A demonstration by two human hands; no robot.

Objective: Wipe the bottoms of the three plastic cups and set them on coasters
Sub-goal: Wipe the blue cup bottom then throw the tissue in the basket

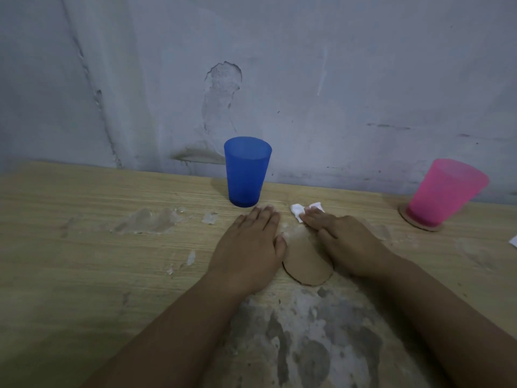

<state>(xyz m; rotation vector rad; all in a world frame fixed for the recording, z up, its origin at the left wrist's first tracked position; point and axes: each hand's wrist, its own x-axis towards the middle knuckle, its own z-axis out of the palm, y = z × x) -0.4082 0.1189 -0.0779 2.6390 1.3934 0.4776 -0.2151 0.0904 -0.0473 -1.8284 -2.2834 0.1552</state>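
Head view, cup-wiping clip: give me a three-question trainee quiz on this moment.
1. True or false: the pink cup stands on a coaster.
2. What lies under the right hand's fingertips? A) white tissue B) sponge C) spoon
3. Fill in: the blue cup stands on the bare ____, just beyond the left hand.

Key: 1 true. 2 A. 3 table; the free coaster lies between the hands.

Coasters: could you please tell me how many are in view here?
2: one coaster lies between the hands, partly covered by the right hand; another coaster sits under the pink cup. Others may be hidden.
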